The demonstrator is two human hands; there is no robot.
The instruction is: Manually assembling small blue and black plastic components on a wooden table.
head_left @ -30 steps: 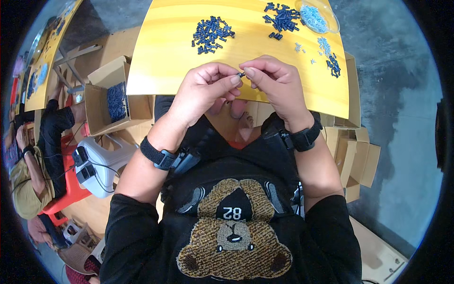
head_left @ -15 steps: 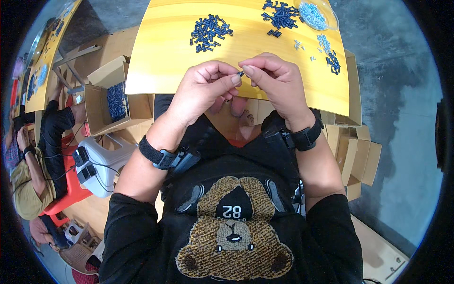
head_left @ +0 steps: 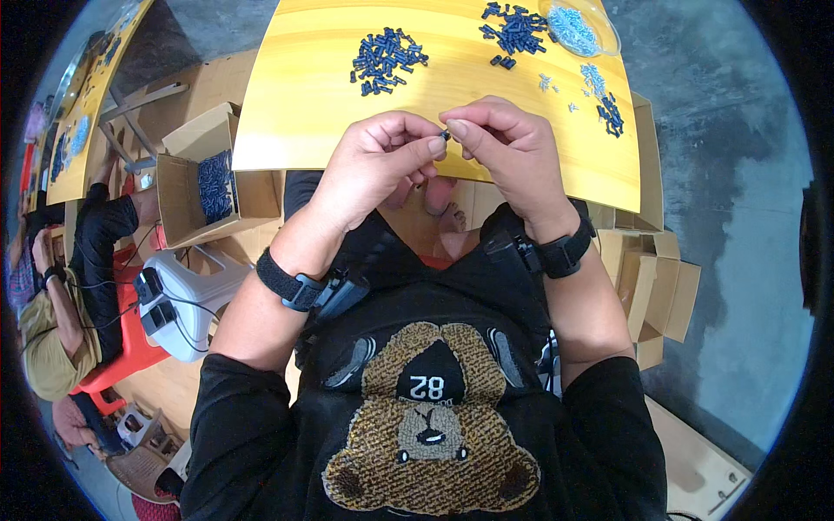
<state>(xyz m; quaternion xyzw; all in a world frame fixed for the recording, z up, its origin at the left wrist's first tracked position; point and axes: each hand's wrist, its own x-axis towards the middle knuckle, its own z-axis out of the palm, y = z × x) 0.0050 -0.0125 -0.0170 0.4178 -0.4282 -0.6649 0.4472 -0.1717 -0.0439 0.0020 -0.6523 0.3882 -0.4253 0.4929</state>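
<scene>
My left hand (head_left: 382, 161) and my right hand (head_left: 508, 148) meet over the near edge of the yellow table (head_left: 313, 113). Between their fingertips is a small black part (head_left: 445, 135), pinched from both sides and mostly covered by the fingers. Beyond my left hand lies a pile of small black parts (head_left: 387, 61). Another heap of black parts (head_left: 514, 33) is farther right, with a few set apart just below it. Small silvery pieces (head_left: 593, 80) and more black parts (head_left: 611, 117) lie along the right side of the table.
A clear round dish (head_left: 575, 30) of pale blue-silver pieces stands at the far right. An open carton (head_left: 215, 187) of dark parts is left of the table, near a white stool (head_left: 187, 295). Cardboard boxes (head_left: 656, 286) sit at right. Another person (head_left: 65, 321) sits at far left.
Both hands stay almost in place, still pinching the small black part. The view has shifted very slightly.
</scene>
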